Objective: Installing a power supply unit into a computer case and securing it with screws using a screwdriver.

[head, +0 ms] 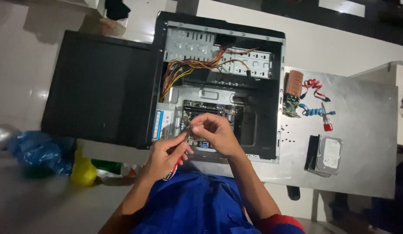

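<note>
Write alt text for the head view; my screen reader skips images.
Two hands, left hand gripping a red-handled tool, right hand at its tip, over an open computer case. A hard drive lies on the metal table.

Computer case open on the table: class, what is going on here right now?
A person in a blue top stands over an open computer case lying on a metal table. The left hand grips a red-handled screwdriver, while the right hand pinches at its tip, perhaps around something too small to make out. The case's side panel lies to the left. A hard drive, cables and a second screwdriver lie to the right.
</note>
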